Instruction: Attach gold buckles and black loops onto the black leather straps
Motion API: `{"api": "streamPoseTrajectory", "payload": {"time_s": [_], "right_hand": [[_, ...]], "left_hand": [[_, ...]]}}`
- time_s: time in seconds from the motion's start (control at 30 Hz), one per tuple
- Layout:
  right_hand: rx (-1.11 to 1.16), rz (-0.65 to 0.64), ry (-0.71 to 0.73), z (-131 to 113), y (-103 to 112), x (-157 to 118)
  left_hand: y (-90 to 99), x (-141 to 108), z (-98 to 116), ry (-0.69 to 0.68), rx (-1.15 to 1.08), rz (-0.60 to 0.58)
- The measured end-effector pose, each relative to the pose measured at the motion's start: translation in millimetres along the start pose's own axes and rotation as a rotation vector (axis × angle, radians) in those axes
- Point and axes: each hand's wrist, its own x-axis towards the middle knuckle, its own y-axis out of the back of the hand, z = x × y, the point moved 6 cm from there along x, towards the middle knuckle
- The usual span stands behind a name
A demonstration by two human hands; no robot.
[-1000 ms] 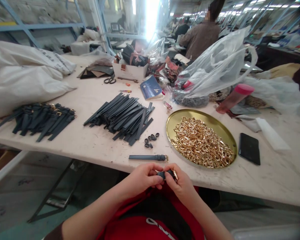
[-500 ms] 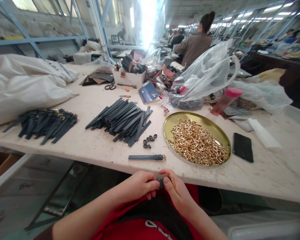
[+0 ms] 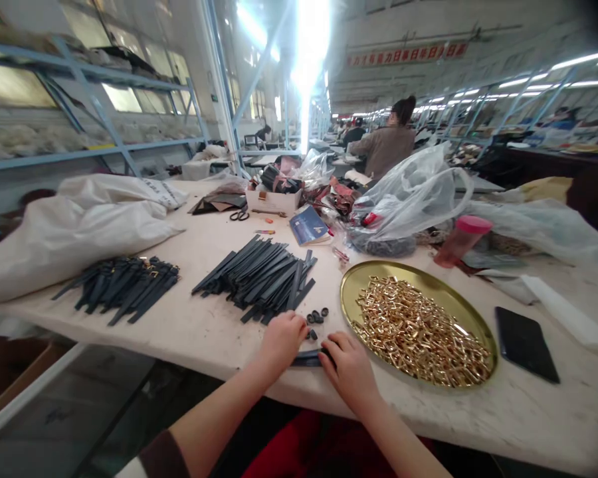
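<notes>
My left hand (image 3: 282,338) and my right hand (image 3: 349,368) rest on the front edge of the white table (image 3: 189,332). A dark strap (image 3: 306,358) lies between them. My right hand's fingers are closed over its right end. My left hand sits knuckles-up over its left end with the fingers curled down, and what they hold is hidden. A few small black loops (image 3: 317,316) lie just beyond my left hand. Behind them is a pile of plain dark straps (image 3: 262,275). A round gold tray (image 3: 351,287) heaped with gold buckles (image 3: 418,332) stands right of my hands.
A second pile of dark straps with buckles (image 3: 122,287) lies at the left, in front of a big white sack (image 3: 80,226). A black phone (image 3: 525,335), pink-capped bottle (image 3: 461,239), plastic bag (image 3: 413,196), blue booklet (image 3: 309,226) and scissors (image 3: 238,215) lie farther back. A person (image 3: 386,143) works at another table.
Both hands have gone from my lap up and forward onto the table edge, bringing the strap they held down beside the loops. The camera has tilted up and shows more of the hall.
</notes>
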Motion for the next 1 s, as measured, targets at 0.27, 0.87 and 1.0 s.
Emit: {"api": "streamPoseTrajectory", "payload": {"time_s": [0.27,0.87,1.0], "right_hand": [[-0.016,0.087,-0.049,9,0,-5],[-0.062,-0.051,-0.155,43,8,58],[-0.18,-0.261,-0.013,41,-15,83]], "left_hand": [[-2.6,43,-45,0.226,0.119,0.021],[44.5,-15,-9,0.183,-1.048,0.065],[2.1,-27,7,0.363,-1.449,-0.312]]}}
